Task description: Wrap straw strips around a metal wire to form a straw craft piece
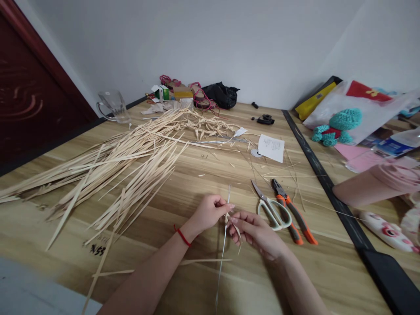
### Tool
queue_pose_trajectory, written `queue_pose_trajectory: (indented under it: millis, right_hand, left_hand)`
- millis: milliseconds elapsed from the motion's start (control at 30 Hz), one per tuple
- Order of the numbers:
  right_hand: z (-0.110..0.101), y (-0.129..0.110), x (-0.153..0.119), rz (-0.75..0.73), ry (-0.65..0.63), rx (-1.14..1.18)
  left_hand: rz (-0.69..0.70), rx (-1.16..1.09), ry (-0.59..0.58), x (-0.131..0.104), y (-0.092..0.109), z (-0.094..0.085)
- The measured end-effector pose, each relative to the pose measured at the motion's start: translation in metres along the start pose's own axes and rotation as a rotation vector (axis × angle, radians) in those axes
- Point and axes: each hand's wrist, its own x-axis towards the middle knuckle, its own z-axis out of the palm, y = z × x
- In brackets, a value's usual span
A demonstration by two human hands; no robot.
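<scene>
A thin metal wire (223,251) runs lengthwise between my hands, with a small knot of pale strip (226,218) wound on it. My left hand (210,213), a red cord on its wrist, pinches the wire just above the knot. From the right, my right hand (252,232) is closed on the pale strip beside the knot, and a loose end hangs below its fingers. White-handled scissors (274,213) and orange-handled pliers (293,214) lie to the right of my right hand.
Long pale strips (131,162) are piled at the left. Knotted pieces (206,124) lie at the back, near a glass mug (114,107) and a black bag (221,94). A written note (271,148), a crocheted toy (339,127) and a pink roll (374,183) are at the right.
</scene>
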Motion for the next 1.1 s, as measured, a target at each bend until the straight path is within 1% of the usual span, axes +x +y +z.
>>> queue_pose_trajectory:
  millis: [67, 133, 267, 367, 467, 600, 1100]
  right_hand:
    - [0.002, 0.000, 0.001, -0.090, 0.012, -0.110]
    - [0.004, 0.001, 0.001, -0.151, 0.035, -0.223]
    - [0.004, 0.002, 0.002, -0.211, 0.058, -0.415]
    - [0.002, 0.003, 0.001, -0.233, 0.053, -0.500]
    - [0.002, 0.004, 0.000, -0.243, 0.041, -0.529]
    - [0.002, 0.006, 0.000, -0.252, 0.034, -0.514]
    - [-0.001, 0.010, 0.001, -0.263, 0.062, -0.498]
  left_hand:
    - [0.002, 0.009, 0.005, 0.000, 0.000, 0.000]
    - [0.010, 0.010, 0.008, 0.000, 0.000, 0.000]
    - [0.020, -0.004, -0.004, 0.001, 0.000, 0.000]
    - [0.023, -0.006, -0.008, 0.001, -0.001, 0.000]
    - [0.027, -0.006, -0.013, 0.001, -0.001, 0.000]
    - [0.029, -0.011, -0.011, 0.001, 0.000, 0.000]
    - [0.018, -0.027, -0.019, 0.001, -0.001, 0.000]
